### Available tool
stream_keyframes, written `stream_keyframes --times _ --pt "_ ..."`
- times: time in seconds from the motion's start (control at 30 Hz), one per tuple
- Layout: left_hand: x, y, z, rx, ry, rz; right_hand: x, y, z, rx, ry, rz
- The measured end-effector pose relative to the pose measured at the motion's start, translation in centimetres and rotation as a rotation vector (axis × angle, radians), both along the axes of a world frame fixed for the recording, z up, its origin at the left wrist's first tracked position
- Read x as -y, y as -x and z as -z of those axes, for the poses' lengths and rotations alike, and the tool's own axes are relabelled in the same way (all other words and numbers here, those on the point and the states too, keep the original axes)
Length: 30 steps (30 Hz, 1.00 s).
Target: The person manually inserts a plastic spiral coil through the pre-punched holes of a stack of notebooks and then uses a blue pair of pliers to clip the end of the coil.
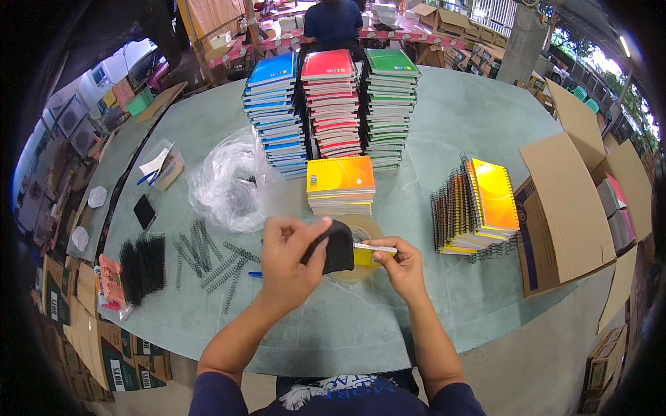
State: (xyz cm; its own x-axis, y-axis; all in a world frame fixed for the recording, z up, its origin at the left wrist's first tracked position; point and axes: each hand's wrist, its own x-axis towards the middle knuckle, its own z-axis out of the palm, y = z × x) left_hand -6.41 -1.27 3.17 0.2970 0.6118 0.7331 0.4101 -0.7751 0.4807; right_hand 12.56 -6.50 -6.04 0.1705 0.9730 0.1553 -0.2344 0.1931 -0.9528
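Note:
In front of my body, my left hand (295,253) grips a bent black cover (338,246) between thumb and fingers. My right hand (402,269) pinches the white edge of a small notebook (374,247), and some yellow shows below that edge. The black cover meets the notebook between my hands; how they join is hard to make out. Beneath them lies a large, pale yellowish round thing (361,223), like a tape roll, partly hidden. Just beyond stands a short stack of yellow-orange notebooks (340,177).
Tall stacks of blue (272,69), red (326,66) and green notebooks (390,64) stand behind. Spiral-bound yellow notebooks (494,194) and an open cardboard box (565,208) are at right. Loose black coils (225,270), a coil bundle (143,267) and a clear plastic bag (232,184) lie left.

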Motion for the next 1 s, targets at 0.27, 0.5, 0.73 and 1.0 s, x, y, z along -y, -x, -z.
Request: stream_keyframes --times 0.27,0.5,0.73,1.0 --pt "-0.4 -0.3 -1.3 -0.054 0.024 0.013 0.3 -0.2 -0.9 0.083 -0.035 -0.052" --pt "-1.0 -1.4 0.0 -0.137 -0.047 0.055 0.6 -1.0 -0.8 0.195 0.147 -0.091" --pt "-0.4 -2.1 0.1 -0.164 0.037 0.195 0.6 -1.2 -0.1 0.332 0.077 -0.129" --pt "-0.6 -2.8 0.1 -0.016 0.007 0.067 0.5 -1.3 0.1 0.235 0.161 -0.194"
